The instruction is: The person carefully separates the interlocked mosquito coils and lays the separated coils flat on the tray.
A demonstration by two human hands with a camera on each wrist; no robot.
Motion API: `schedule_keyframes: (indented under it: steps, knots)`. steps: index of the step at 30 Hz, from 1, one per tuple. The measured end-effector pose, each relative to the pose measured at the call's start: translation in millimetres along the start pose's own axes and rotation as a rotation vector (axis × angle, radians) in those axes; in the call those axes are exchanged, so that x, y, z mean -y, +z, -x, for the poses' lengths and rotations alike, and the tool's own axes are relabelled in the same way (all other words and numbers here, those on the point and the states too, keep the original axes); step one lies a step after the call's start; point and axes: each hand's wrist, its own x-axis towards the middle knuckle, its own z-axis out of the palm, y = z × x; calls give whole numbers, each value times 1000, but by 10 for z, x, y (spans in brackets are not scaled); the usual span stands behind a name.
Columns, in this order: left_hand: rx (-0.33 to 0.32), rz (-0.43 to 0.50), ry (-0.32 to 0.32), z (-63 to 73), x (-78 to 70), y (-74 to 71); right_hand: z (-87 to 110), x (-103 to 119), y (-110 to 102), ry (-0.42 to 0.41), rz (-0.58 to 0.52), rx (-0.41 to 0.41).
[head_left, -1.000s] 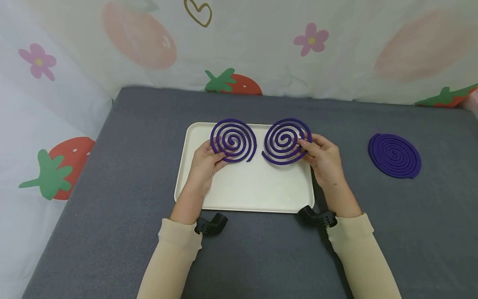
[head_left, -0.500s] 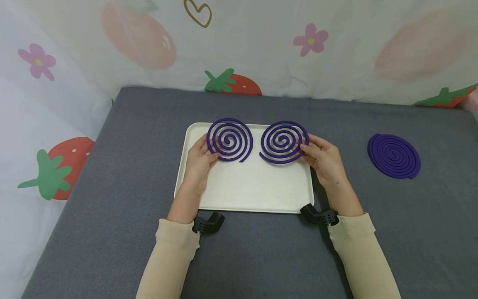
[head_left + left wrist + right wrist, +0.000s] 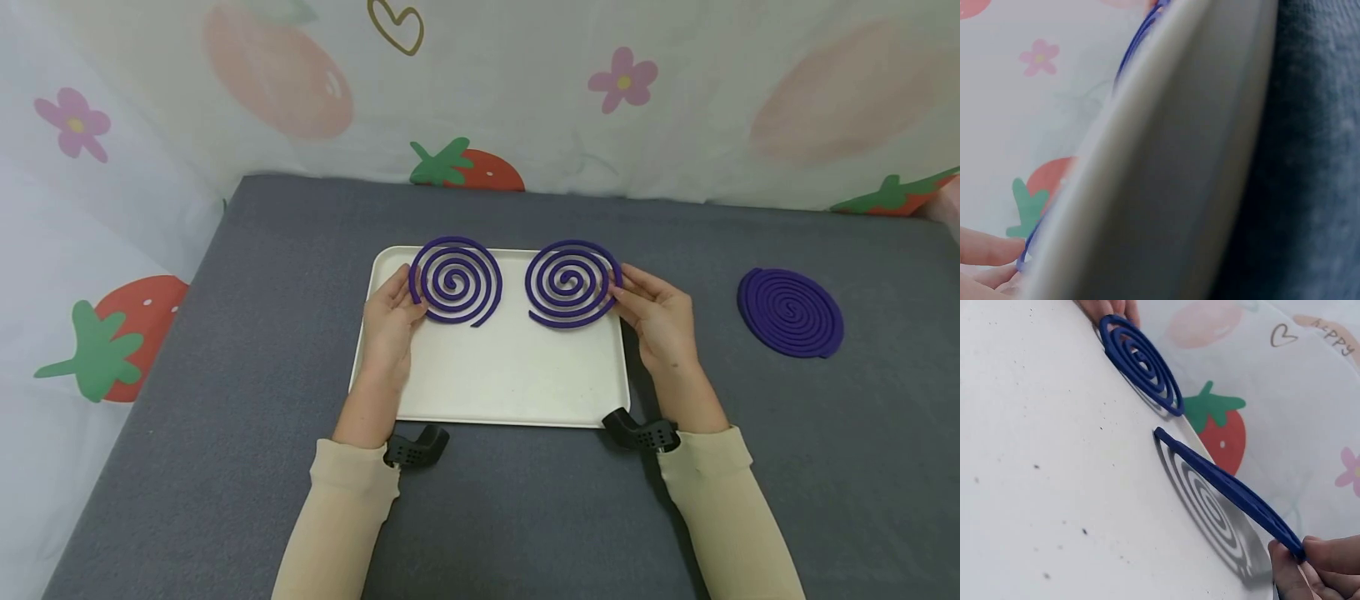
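Observation:
Two thin purple mosquito coils hang side by side, apart from each other, above the far half of a white tray [image 3: 510,375]. My left hand [image 3: 387,329] pinches the left coil [image 3: 451,283] at its outer left edge, thumb towards me. At the right, my right hand [image 3: 663,321] pinches the outer right edge of the other coil [image 3: 570,282]. The right wrist view shows that right coil [image 3: 1232,484] tilted, its spiral shadow falling on the tray. In the left wrist view the tray wall [image 3: 1147,156] hides most of both coils.
On the grey cloth [image 3: 787,467] to the right lies a tightly wound purple mosquito coil [image 3: 791,313], its turns close together. Behind the table hangs a white curtain [image 3: 540,100] printed with strawberries and flowers. Dark specks dot the tray's surface.
The left hand has shifted a little to the left with its coil, so the gap between the coils is wider. The right hand and its coil have barely moved.

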Motion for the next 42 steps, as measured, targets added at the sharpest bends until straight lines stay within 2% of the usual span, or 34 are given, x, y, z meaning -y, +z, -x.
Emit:
schedule_keyframes:
  steps: [5,11,13,19,24,27,33,38,42]
  knots:
    - [-26,15,33,-6,0,1,-17,-1,-8,-4,-1,-52]
    - [-146,83,120,-5,-6,1,-17,22,7,5,-14,-115]
    - [-163,99,147,0,-7,-4,-14,27,4,0,10,-109]
    - [-145,112,209,-2,-11,-4,-8,26,-17,-17,102,-36]
    - [-155,41,227,-24,-24,-21,-17,26,-25,3,65,-41]
    - [-181,47,234,-28,-40,-45,-22,25,-28,18,31,-56]
    - [-153,100,230,-50,-85,-12,-54,79,-62,37,-57,-80]
    - [-102,95,223,-31,-61,9,-40,114,-170,85,-129,-62]
    - [-39,89,225,14,-29,13,-11,134,-299,64,-105,-42]
